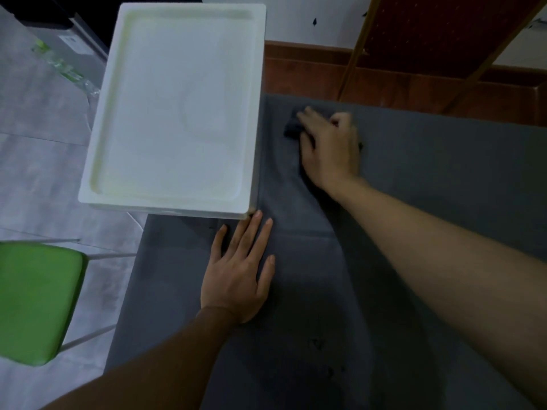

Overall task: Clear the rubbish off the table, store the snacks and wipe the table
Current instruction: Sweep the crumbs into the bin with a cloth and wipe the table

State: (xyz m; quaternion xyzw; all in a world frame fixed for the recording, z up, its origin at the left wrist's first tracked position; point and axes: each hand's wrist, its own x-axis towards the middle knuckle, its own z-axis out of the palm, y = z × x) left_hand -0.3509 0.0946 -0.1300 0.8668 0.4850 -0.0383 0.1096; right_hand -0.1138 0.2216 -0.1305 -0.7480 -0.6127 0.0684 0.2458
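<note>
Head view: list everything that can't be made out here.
Dark cloth: mostly under the right hand; its shape, and whether the fingers curl round it, stay unclear.
White box: its lid hides any contents.
Table: near and right edges cut off by the frame.
Wrapper on the floor: blurred, print unreadable.
Green stool: cut by the left edge.

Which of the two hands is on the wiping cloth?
The right hand, reaching far across the table, covers the dark cloth. The left hand lies flat on bare table beside the white box.
</note>
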